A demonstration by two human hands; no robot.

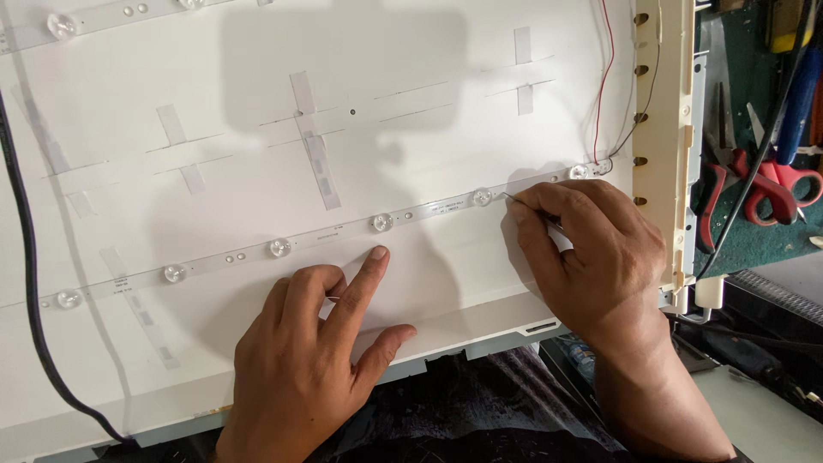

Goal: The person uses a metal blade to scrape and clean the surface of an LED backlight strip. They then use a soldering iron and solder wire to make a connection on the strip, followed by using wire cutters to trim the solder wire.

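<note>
The right hand (591, 249) is closed narrow around a thin dark metal probe (525, 208), held like a pen, and its fine tip touches the long white strip with round clear lenses (326, 237) just beside one of the lenses. The fingers are curled tight, which seems to give a steady, precise grip on such a small point. The left hand (313, 360) holds nothing; it lies on the large white reflector sheet (257, 103) with the index finger stretched out, the tip pressing just below the strip, near the next lens to the left of the probe, while the thumb spreads to the side and the other fingers are folded under. It looks like this hand keeps the sheet and the strip flat so they do not shift under the probe. The strip runs diagonally past both hands, from lower left up to the right, where thin red and black wires (603, 86) join its end just above the right hand. Pieces of translucent tape (313, 146) lie on the sheet above the hands. A thick black cable (26, 283) curves well to the left of the left hand. To the right of the right hand, beyond the cream plastic frame edge (673, 129), red-handled scissors (776, 184) rest on a green mat (746, 231).
</note>
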